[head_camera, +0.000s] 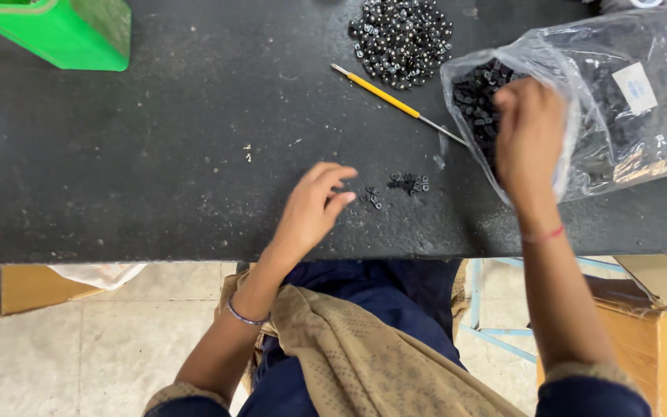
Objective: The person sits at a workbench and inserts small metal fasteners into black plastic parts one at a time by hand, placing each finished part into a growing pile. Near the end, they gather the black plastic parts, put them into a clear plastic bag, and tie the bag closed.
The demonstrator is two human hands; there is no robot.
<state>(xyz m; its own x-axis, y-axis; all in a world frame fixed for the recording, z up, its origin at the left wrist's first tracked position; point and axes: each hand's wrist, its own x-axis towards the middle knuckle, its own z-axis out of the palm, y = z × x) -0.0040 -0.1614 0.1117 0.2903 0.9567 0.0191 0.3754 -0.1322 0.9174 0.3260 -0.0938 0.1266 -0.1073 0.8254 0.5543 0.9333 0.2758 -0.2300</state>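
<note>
My left hand [312, 210] hovers over the black tabletop [156, 154], fingers loosely apart, its fingertips beside a few small black parts [372, 198]. A second small cluster of black parts [412, 183] lies just to the right. My right hand [529, 137] reaches into the mouth of a clear plastic bag [627, 100] full of small black parts; its fingers are curled inside the bag, and whether they hold any parts is hidden.
A pile of shiny black beads [403, 38] lies at the table's far edge. A thin yellow-handled tool [395, 100] rests between the pile and the bag. A green box [63, 31] stands far left. Cardboard boxes [658, 332] sit below the table's near edge.
</note>
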